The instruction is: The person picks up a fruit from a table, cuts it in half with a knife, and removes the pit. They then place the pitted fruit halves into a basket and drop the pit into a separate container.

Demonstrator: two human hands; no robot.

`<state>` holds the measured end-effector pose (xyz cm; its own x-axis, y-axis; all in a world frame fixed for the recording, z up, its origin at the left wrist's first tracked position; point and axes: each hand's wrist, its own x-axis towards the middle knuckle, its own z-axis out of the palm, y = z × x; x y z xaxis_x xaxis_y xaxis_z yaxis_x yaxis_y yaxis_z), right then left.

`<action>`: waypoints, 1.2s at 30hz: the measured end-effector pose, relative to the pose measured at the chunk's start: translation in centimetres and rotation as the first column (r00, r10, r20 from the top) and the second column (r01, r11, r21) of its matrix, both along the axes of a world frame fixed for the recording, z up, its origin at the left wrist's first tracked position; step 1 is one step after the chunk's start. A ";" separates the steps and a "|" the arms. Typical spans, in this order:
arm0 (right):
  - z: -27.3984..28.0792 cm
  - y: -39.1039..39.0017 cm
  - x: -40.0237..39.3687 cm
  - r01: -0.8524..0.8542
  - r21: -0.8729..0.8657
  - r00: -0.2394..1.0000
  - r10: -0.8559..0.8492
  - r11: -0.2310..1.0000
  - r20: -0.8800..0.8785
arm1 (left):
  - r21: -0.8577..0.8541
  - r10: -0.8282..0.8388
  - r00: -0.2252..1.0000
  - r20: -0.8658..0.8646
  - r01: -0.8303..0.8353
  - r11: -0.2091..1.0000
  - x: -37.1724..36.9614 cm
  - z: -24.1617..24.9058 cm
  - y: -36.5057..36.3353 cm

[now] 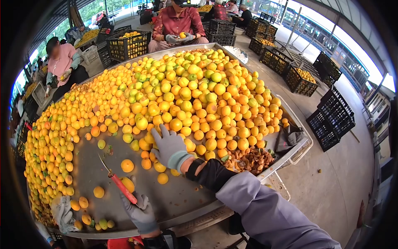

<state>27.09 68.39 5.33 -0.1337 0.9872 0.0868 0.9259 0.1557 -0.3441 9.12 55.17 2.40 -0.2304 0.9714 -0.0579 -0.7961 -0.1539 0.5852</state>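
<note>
My left hand (140, 212), in a grey glove, is closed around the red handle of a knife (121, 187) at the near edge of a metal table (110, 205). The narrow curved blade points up and away to the left. A yellow-orange fruit (128, 183) shows right behind the handle. My right hand (169, 146), gloved in grey with a teal cuff, lies with fingers spread on the near side of a large heap of apricot-like fruits (178, 91). Several loose fruits, among them an orange one (127, 165), rest on the metal between my hands and farther left.
Brown scraps (248, 161) and a dark cloth (289, 139) lie at the table's right corner. A crumpled pale glove or bag (63, 213) lies at the left. Across the table sits a person (178, 25); another person (62, 62) is at left. Black crates (331, 118) stand on the floor.
</note>
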 end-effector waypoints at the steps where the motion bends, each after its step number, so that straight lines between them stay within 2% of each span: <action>1: 0.3 -0.3 -0.1 -0.036 0.014 0.999 0.036 0.999 -0.015 | 0.003 -0.003 1.000 -0.001 0.003 1.000 0.2 0.1 -0.2; 2: 0.3 -0.4 -0.1 -0.070 0.032 0.997 0.070 0.997 -0.027 | -0.019 0.031 0.994 -0.102 -0.033 0.999 0.5 0.6 -0.3; 3: -0.5 -0.1 0.5 -0.078 0.134 0.993 0.089 0.988 -0.082 | -0.037 0.062 0.978 -0.201 -0.071 0.997 0.8 0.9 -0.3; 4: -0.9 0.5 1.6 -0.075 0.138 0.993 0.087 0.988 -0.080 | -0.032 0.060 0.978 -0.199 -0.068 0.997 0.7 0.9 -0.1; 6: -0.7 1.9 5.0 -0.017 0.281 0.993 0.049 0.960 -0.105 | -0.084 0.053 0.999 -0.011 -0.054 0.995 0.2 0.6 0.1; 8: 1.8 3.2 8.9 0.153 0.157 0.988 -0.154 0.976 -0.006 | -0.065 0.055 0.998 -0.024 -0.056 0.996 0.1 0.0 0.3; 10: 0.8 5.6 13.3 0.278 0.255 0.946 -0.309 0.926 0.092 | -0.040 0.062 0.997 -0.037 -0.064 0.997 -0.1 -0.2 0.7; 12: 0.7 6.9 16.2 0.354 0.302 0.883 -0.423 0.885 0.206 | -0.038 0.067 0.990 -0.126 -0.073 0.997 0.0 -0.2 0.9; 13: 0.8 7.4 17.1 0.351 0.304 0.884 -0.421 0.886 0.206 | -0.036 0.071 0.990 -0.125 -0.076 0.997 -0.1 -0.4 1.1; 15: 1.8 8.0 17.8 0.402 -0.039 0.915 -0.401 0.915 0.035 | -0.057 0.094 0.978 -0.189 -0.107 0.993 -0.3 -0.8 1.6; 16: 2.0 8.1 17.9 0.405 -0.039 0.914 -0.403 0.914 0.036 | -0.058 0.092 0.978 -0.188 -0.104 0.993 -0.4 -1.1 1.7; 18: 4.3 7.6 16.5 0.271 -0.189 0.963 -0.266 0.944 0.052 | 0.012 0.052 0.941 -0.335 -0.051 0.999 -0.7 -1.2 2.2; 19: 5.5 7.6 15.5 0.276 -0.204 0.958 -0.254 0.939 0.131 | 0.016 0.059 0.941 -0.334 -0.057 0.998 -0.6 -1.0 2.6; 20: 5.2 8.5 15.5 0.271 -0.203 0.960 -0.248 0.941 0.131 | -0.001 0.085 0.955 -0.283 -0.089 0.996 -0.4 -0.7 2.8; 22: 3.6 11.3 16.2 0.201 0.202 0.978 -0.208 0.959 0.015 | -0.019 0.116 0.965 -0.234 -0.124 0.992 -0.7 -0.8 3.5; 23: 3.5 12.9 16.5 0.208 0.311 0.977 -0.214 0.927 -0.017 | -0.009 0.102 0.981 -0.166 -0.105 0.994 -1.1 -1.1 3.6; 24: 3.4 14.6 16.8 0.234 0.347 0.965 -0.260 0.908 0.031 | 0.002 0.087 0.992 -0.095 -0.087 0.996 -1.4 -1.3 3.8; 26: 2.8 17.3 16.9 0.279 0.292 0.946 -0.315 0.915 0.083 | 0.006 0.093 0.989 -0.114 -0.093 0.996 -1.6 -0.9 4.2; 28: 2.6 17.8 14.9 0.312 0.222 0.943 -0.330 0.924 0.049 | 0.007 0.100 0.985 -0.138 -0.100 0.995 -1.8 -0.9 4.5; 29: 2.1 17.7 14.2 0.356 0.152 0.932 -0.363 0.922 0.019 | 0.018 0.132 0.954 -0.269 -0.132 0.991 -1.8 -1.1 4.5; 30: 1.7 17.3 13.8 0.342 0.157 0.932 -0.356 0.927 0.071 | 0.035 0.155 0.906 -0.394 -0.154 0.987 -1.6 -1.2 4.6; 32: 2.2 15.3 13.1 0.212 0.099 0.961 -0.226 0.972 0.159 | 0.059 0.162 0.883 -0.440 -0.151 0.987 -1.3 -1.6 5.1; 33: 2.4 14.4 12.5 0.206 0.056 0.960 -0.213 0.977 0.182 | 0.086 0.177 0.855 -0.487 -0.155 0.984 -1.1 -1.9 5.3; 34: 2.4 13.8 12.0 0.200 0.013 0.959 -0.198 0.980 0.201 | 0.088 0.171 0.857 -0.486 -0.147 0.985 -1.1 -2.1 5.4; 36: 1.2 12.9 12.1 0.132 0.072 0.979 -0.142 0.989 0.149 | 0.071 0.111 0.874 -0.474 -0.088 0.994 -1.7 -2.6 5.4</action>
